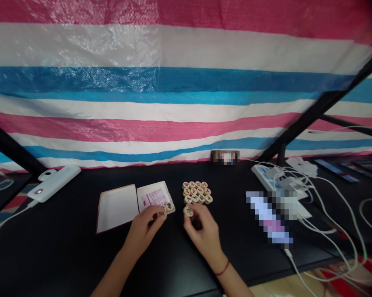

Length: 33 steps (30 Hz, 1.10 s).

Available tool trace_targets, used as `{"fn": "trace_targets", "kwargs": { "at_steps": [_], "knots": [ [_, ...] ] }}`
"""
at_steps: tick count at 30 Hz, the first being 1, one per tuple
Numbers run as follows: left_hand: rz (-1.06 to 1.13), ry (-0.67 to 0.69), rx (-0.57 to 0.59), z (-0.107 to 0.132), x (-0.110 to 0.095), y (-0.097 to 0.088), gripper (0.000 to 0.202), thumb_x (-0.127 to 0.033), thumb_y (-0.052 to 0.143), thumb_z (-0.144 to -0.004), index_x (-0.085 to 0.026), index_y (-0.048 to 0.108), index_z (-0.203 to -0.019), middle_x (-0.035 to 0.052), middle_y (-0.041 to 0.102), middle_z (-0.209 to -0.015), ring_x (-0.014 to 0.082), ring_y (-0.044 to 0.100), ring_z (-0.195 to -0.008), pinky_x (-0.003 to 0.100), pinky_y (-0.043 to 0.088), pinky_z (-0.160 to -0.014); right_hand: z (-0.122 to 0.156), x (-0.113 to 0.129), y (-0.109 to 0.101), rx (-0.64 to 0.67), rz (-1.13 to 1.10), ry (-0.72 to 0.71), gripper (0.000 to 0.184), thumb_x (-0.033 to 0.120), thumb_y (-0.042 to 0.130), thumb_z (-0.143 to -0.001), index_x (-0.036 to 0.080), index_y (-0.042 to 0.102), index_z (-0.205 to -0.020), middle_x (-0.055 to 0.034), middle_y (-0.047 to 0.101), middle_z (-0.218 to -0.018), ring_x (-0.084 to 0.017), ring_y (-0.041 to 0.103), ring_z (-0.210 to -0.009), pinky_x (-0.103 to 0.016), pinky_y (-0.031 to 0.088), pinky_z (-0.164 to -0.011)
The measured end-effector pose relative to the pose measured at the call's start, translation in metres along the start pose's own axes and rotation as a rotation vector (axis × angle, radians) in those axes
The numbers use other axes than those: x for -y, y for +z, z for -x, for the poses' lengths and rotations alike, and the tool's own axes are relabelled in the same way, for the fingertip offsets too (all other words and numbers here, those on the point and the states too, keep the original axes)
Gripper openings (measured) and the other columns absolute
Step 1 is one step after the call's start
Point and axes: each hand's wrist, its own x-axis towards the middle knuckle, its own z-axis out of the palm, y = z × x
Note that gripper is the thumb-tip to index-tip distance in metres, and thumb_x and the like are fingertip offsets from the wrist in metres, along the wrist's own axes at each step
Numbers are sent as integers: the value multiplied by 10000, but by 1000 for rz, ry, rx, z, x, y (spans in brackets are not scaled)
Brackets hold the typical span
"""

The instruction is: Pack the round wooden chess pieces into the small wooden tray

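Observation:
My right hand [202, 229] pinches a round xiangqi piece [188, 211] just in front of rows of stacked xiangqi pieces [194, 191]. Those in the back rows bear red characters, while the front row shows black ones. At the near right corner of the open white box [170, 189], my left hand [147, 225] has its thumb and fingers closed on another piece [161, 213], partly hidden by the fingers. Beside that hand, one more piece with a black character [169, 206] rests in the box, over a sheet with pink line printing [153, 198].
Left of the white box lies an open box lid [117, 208]. A white device with a cable [54, 183] sits at the far left. To the right are a blurred phone-like object [269, 218], a power strip [263, 177] and tangled white cables [343, 206]. Striped sheeting [173, 111] hangs behind the black table [173, 264].

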Motion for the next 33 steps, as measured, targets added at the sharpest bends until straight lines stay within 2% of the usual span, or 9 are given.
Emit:
{"fn": "trace_targets", "kwargs": {
  "at_steps": [2, 6, 8, 13, 20, 23, 26, 30, 33],
  "knots": [
    [11, 1, 17, -1, -3, -3, 214, -296, 464, -939, -213, 644, -859, 15, 678, -822, 151, 638, -771, 253, 520, -703, 5, -17, -11, -77, 49, 109, 118, 230, 549, -871, 190, 567, -980, -46, 617, -876, -127, 568, -632, -246, 503, -594],
    [40, 3, 94, -3, -6, -3, 173, -274, 488, -921, -213, 634, -850, 4, 636, -805, 138, 599, -736, 245, 486, -698, 15, -45, -22, -60, 163, 233, 128, 312, 550, -867, 190, 567, -903, -23, 586, -775, -150, 540, -626, -271, 473, -595],
    [43, -15, 106, -2, -5, -1, 97, -268, 554, -882, -223, 634, -911, 1, 626, -829, 138, 581, -730, 245, 481, -691, 19, -51, -23, -47, 220, 235, 148, 334, 552, -859, 190, 574, -889, -30, 585, -768, -174, 540, -665, -297, 469, -630],
    [46, -59, 96, -1, 0, 4, 205, -263, 682, -791, -245, 624, -986, -3, 602, -882, 143, 561, -749, 250, 486, -696, 20, -52, -18, 24, 238, 175, 125, 309, 560, -854, 195, 573, -904, -60, 618, -847, -217, 556, -797, -340, 471, -723],
    [47, -96, 181, -1, -4, 3, 167, -277, 647, -820, -244, 619, -981, -8, 631, -904, 146, 581, -781, 257, 470, -740, 16, -53, -18, 100, 232, 133, 140, 329, 537, -902, 196, 581, -898, -64, 643, -871, -218, 578, -819, -352, 473, -758],
    [39, -190, 245, 0, -5, 4, 188, -306, 631, -824, -237, 603, -997, -25, 645, -813, 149, 593, -731, 246, 466, -680, 12, -43, -19, 71, 220, 130, 147, 328, 528, -907, 199, 594, -880, -68, 652, -876, -219, 592, -821, -360, 477, -763],
    [10, -218, 255, 2, -5, 9, 255, -342, 702, -762, -225, 602, -964, -21, 655, -814, 158, 602, -733, 258, 474, -694, 10, -18, -18, 35, 116, 161, 141, 307, 517, -912, 201, 608, -898, -68, 659, -868, -207, 609, -812, -332, 491, -747],
    [-9, -179, 296, 5, -3, 16, 274, -334, 720, -751, -216, 584, -957, -7, 670, -863, 173, 621, -793, 279, 475, -749, 12, 24, -9, 223, -79, 216, 98, 269, 569, -862, 199, 614, -914, -19, 650, -769, -153, 605, -673, -243, 481, -626],
    [-27, -144, 334, 6, -3, 17, 214, -320, 682, -786, -217, 564, -933, -12, 668, -841, 171, 628, -767, 266, 473, -701, 14, 43, 1, 304, -130, 207, 65, 222, 603, -806, 198, 615, -865, 6, 635, -722, -135, 595, -643, -218, 463, -605]
  ]
}}
